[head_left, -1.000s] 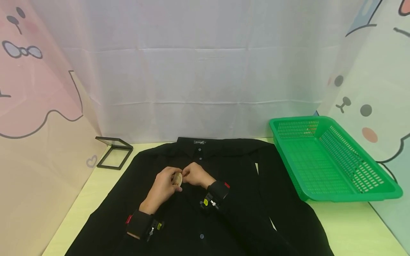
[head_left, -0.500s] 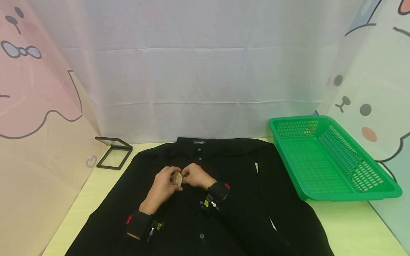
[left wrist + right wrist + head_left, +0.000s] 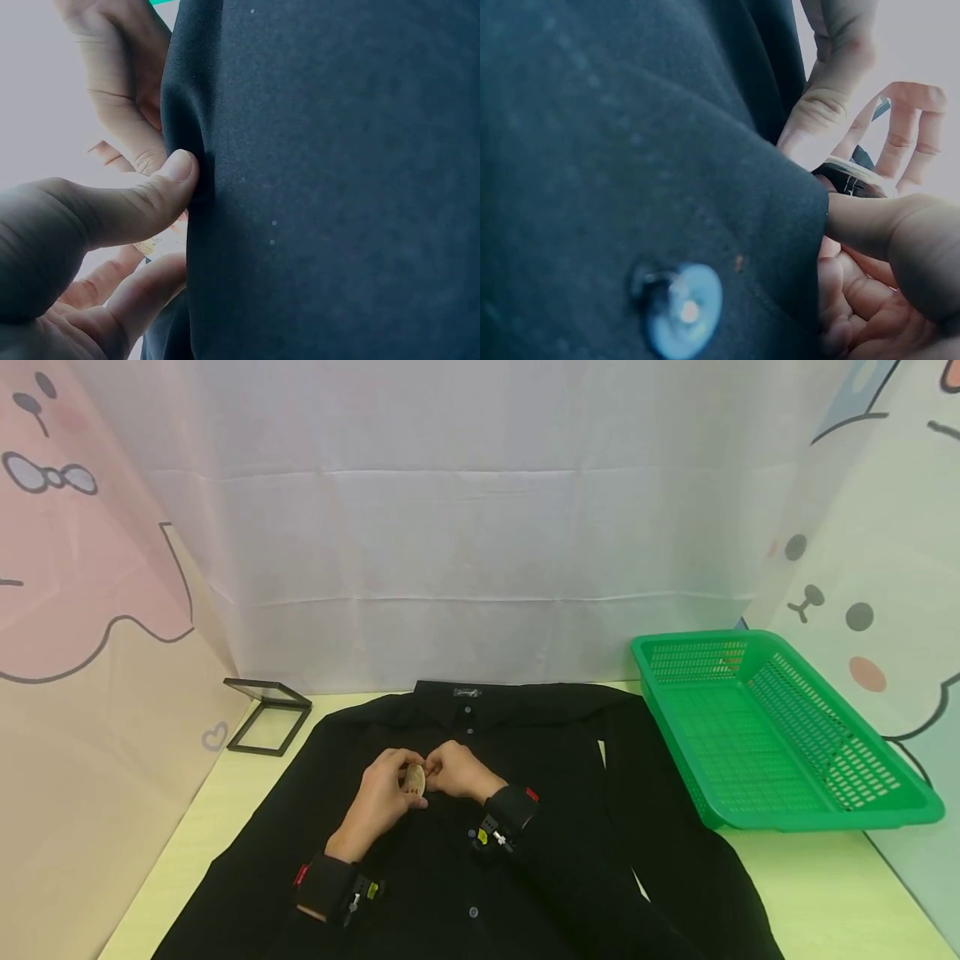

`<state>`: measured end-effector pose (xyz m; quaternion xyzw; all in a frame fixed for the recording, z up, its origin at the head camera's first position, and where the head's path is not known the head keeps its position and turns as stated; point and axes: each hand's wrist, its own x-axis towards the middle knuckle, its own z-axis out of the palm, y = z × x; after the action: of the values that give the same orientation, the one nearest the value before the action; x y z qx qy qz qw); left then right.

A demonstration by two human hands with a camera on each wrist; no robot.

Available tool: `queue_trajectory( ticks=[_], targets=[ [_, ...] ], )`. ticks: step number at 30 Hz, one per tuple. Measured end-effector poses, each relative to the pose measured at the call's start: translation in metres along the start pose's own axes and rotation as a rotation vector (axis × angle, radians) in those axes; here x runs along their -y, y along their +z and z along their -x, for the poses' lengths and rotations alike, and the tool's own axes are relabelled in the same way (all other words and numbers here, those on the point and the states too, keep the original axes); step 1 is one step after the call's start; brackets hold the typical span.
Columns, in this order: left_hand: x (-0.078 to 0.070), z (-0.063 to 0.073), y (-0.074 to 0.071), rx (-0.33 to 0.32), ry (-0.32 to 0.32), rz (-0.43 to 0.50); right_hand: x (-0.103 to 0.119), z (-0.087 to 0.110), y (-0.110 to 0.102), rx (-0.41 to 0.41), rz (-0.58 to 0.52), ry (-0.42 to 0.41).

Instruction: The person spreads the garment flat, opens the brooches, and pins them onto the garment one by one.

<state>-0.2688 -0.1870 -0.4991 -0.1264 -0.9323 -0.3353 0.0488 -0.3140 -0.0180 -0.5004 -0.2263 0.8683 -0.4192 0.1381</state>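
Observation:
A black button-up shirt [image 3: 540, 852] lies spread on the table. Over its chest my left hand [image 3: 380, 793] holds a small round badge [image 3: 415, 780] with a cream-gold face, fingers and thumb around its rim. In the right wrist view the badge [image 3: 851, 180] shows a dark back with a thin wire pin. My right hand [image 3: 459, 772] pinches at the shirt front right beside the badge. A fold of cloth hides its fingertips in the right wrist view. In the left wrist view, my left thumb [image 3: 174, 169] lies against the shirt's cloth [image 3: 337, 180].
An open black frame-like case [image 3: 270, 727] with a clear lid stands at the back left. To the right, a green plastic basket [image 3: 787, 822] sits beside the shirt's sleeve. Printed curtains [image 3: 465, 543] enclose the pale table [image 3: 832, 877] on the back and sides.
The badge has turned slightly between my fingers, its face catching the light differently. Both hands keep nearly the same place on the shirt.

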Motion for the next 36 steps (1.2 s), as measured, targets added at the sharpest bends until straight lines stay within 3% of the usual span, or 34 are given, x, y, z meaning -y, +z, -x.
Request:
queue_trajectory(
  ticks=[14,36],
  targets=[
    [-0.0002,0.0015,0.0005,0.007,-0.015,0.024,-0.0006,-0.0015,0.0019,-0.011,0.005,0.012],
    [-0.0010,-0.0013,-0.0002,0.015,0.043,-0.017,-0.0012,-0.0014,0.0027,-0.020,0.006,-0.006]
  ],
)
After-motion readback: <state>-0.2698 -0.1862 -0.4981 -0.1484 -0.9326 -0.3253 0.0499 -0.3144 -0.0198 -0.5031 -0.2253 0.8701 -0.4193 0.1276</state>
